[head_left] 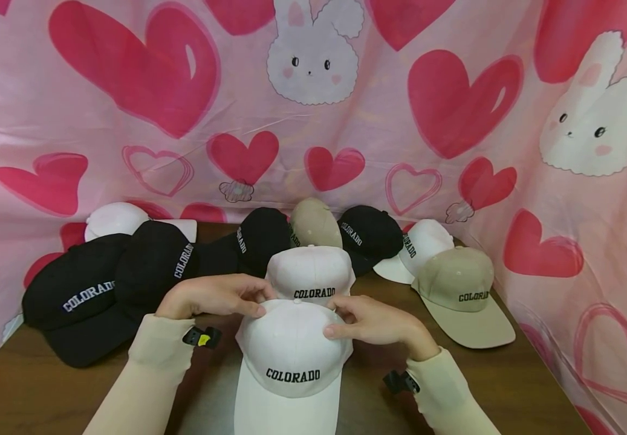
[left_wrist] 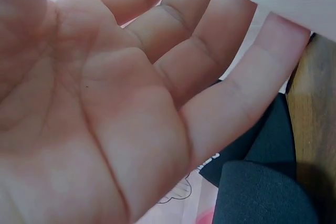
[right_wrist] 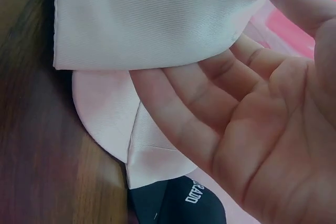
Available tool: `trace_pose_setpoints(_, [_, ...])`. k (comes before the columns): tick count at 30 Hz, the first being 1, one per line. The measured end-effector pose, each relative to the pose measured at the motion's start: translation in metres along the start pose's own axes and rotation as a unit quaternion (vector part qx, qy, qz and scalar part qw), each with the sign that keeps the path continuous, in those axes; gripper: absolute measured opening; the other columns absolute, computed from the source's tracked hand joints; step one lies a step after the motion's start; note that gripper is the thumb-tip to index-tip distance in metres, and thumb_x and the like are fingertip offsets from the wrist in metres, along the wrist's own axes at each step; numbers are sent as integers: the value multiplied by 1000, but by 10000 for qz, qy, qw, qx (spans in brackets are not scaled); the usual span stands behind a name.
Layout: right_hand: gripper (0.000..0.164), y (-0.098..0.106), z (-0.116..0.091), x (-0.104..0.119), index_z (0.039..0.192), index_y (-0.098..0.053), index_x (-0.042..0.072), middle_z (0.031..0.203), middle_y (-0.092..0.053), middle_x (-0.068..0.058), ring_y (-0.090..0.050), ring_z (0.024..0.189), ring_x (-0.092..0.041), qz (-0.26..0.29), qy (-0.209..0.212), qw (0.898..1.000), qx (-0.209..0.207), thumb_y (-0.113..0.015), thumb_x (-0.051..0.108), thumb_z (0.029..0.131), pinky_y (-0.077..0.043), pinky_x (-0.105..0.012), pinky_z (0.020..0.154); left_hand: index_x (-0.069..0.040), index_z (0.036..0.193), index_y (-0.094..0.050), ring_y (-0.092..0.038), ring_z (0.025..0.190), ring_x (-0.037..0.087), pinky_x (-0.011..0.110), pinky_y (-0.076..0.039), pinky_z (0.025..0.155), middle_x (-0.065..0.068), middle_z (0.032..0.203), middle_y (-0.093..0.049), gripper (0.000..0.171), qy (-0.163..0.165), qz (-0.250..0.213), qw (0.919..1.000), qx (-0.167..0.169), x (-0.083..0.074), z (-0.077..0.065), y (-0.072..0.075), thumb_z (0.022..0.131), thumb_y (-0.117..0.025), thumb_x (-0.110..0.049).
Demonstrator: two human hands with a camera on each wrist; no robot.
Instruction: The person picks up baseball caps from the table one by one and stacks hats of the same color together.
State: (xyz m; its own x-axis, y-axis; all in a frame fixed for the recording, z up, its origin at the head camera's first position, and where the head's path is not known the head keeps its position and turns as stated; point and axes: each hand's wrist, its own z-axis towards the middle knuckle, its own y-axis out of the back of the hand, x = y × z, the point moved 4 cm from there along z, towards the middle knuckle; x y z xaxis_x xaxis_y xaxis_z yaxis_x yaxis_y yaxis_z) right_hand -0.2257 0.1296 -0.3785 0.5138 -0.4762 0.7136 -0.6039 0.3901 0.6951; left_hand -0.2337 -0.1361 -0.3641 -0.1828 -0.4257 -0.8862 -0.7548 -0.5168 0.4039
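A white baseball cap (head_left: 291,347) with COLORADO in black letters is front and centre in the head view, its brim toward me. My left hand (head_left: 226,296) grips the left side of its crown, thumb on top and fingers behind. On the right side my right hand (head_left: 373,323) holds the crown the same way, its thumb on the front face. In the right wrist view its fingers (right_wrist: 184,98) go under the cap's lower edge. Directly behind stands another white cap (head_left: 310,269), also lettered COLORADO, partly hidden by the front one.
Two black caps (head_left: 81,299) overlap on the left, with a white cap (head_left: 117,220) behind them. Farther back are black caps (head_left: 266,238) and a beige cap (head_left: 315,223). A white cap (head_left: 430,241) and a beige cap (head_left: 457,281) sit right on the wooden table (head_left: 395,302), before a heart-patterned cloth (head_left: 378,115).
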Motion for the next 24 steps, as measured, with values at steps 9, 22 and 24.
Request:
trace_pose_setpoints(9, [28,1,3,-8,109,-57,29,89,-59,4,-55,83,-13,-206,-256,9990,-289,-65,46,89,-50,-30,71,-17,108,-62,-53,98,29,41,-50,83,10,101,-59,21,141,181,9997,-126,5,2,2,89,-67,-23])
trace_pose_setpoints(22, [29,4,1,-16,114,-56,29,95,-60,5,-57,88,-15,-72,-315,9986,-419,-65,42,90,-51,-32,76,-20,106,-62,-51,98,29,47,-49,83,9,100,-58,19,108,406,9981,-450,7,8,3,89,-67,-25])
trace_pose_setpoints(24, [29,5,1,-16,115,-56,29,95,-60,5,-57,89,-15,-105,-291,9987,-395,-65,42,90,-51,-32,77,-20,107,-63,-51,99,29,47,-49,83,9,101,-58,19,130,390,9982,-426,6,8,2,89,-67,-25])
